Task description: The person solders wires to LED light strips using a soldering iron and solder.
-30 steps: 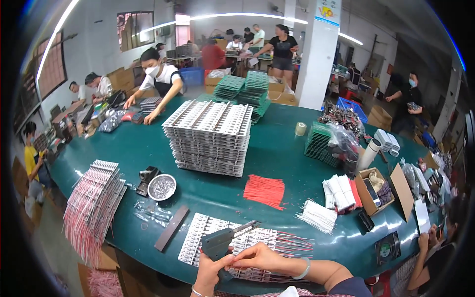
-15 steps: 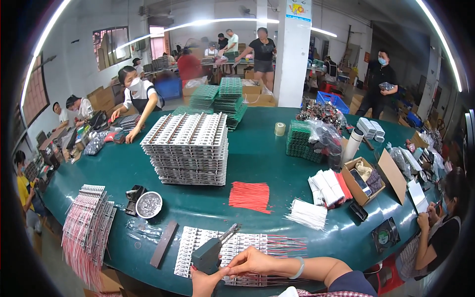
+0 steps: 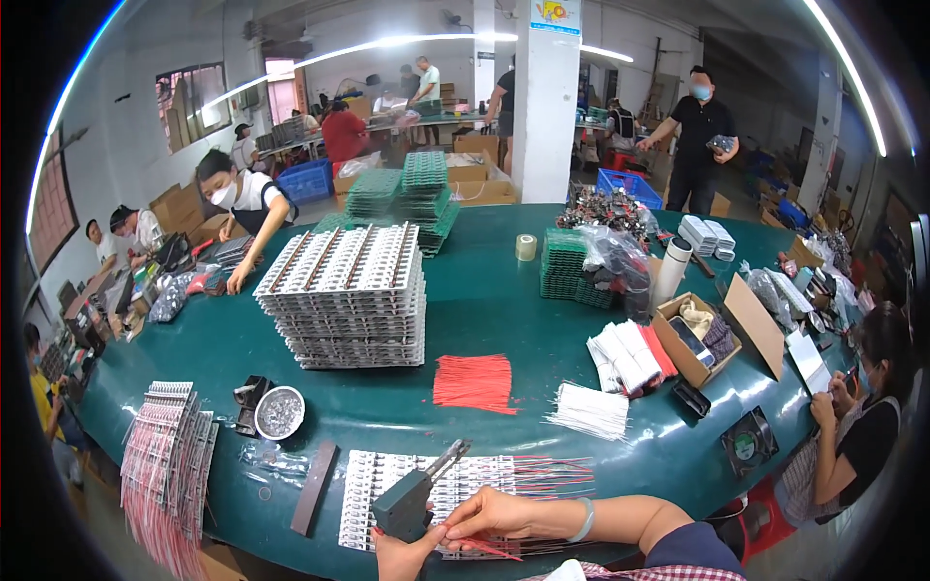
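Note:
My left hand [image 3: 405,554] grips a dark green soldering gun [image 3: 415,494], its tip pointing up and to the right over a white tray of small parts [image 3: 383,476] at the table's front edge. My right hand [image 3: 504,513] lies across that tray and pinches thin red wires [image 3: 484,545]. More red wires stick out of the tray's right side [image 3: 554,469].
A tall stack of white trays [image 3: 341,305] stands mid-table, with loose red wires [image 3: 474,382] and white wires [image 3: 591,411] in front. A round tin [image 3: 280,412], a dark bar [image 3: 316,487], an open cardboard box [image 3: 705,334] and green stacks [image 3: 407,198] are about. Other workers sit around the green table [image 3: 504,290].
The view has swung leftward, so the table's contents sit further right. My hands stay on the front tray with the soldering gun and red wires.

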`<state>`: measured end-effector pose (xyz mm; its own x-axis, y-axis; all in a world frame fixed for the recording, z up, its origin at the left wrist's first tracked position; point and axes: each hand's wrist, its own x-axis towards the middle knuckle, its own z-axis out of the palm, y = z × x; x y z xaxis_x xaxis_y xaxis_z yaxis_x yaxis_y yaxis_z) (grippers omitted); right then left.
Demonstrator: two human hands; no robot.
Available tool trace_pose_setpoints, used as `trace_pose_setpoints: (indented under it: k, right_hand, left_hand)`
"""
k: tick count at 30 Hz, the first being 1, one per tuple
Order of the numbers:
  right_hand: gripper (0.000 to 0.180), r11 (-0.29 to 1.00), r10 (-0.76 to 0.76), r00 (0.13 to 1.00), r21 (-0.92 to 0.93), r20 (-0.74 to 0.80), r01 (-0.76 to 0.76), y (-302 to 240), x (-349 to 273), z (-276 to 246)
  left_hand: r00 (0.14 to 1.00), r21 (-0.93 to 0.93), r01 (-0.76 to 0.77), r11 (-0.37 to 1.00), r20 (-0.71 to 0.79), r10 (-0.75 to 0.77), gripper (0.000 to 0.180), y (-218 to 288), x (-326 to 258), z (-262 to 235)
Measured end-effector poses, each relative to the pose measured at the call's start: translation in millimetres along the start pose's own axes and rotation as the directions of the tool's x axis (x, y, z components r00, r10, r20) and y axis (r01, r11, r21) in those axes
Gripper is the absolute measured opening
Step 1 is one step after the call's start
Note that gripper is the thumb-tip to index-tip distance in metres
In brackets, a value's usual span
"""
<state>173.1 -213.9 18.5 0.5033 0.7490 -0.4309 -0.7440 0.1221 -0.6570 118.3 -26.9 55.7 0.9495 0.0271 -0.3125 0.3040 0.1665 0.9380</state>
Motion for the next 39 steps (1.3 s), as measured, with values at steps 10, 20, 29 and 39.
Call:
trace_pose_setpoints:
  k: [10,20,29,39]
  right_hand:
    - [0.023,1.000,0.004,1.000,-0.009,0.007,-0.004,2.5,-0.3,-2.2]
    - [0.023,0.964,-0.107,0.994,-0.241,0.014,0.107,1.7,-0.6,-4.2]
    - [0.016,0.042,-0.726,0.671,-0.963,0.153,0.265,-62.3,-4.1,-17.9]
    - [0.014,-0.887,-0.383,0.901,-0.352,0.201,-0.299,-47.5,58.9,-42.5]
  left_hand:
    - [0.981,0.033,-0.193,0.981,-0.015,0.194,0.069,-23.9,5.8,-2.0]
    - [0.957,0.033,-0.278,0.960,-0.075,0.279,0.059,-38.8,12.8,-4.0]
    - [0.964,-0.215,-0.178,0.960,-0.232,0.127,0.042,-26.2,10.0,-18.5]
    - [0.945,-0.232,-0.251,0.940,-0.270,0.186,0.043,-29.4,-6.8,-30.1]
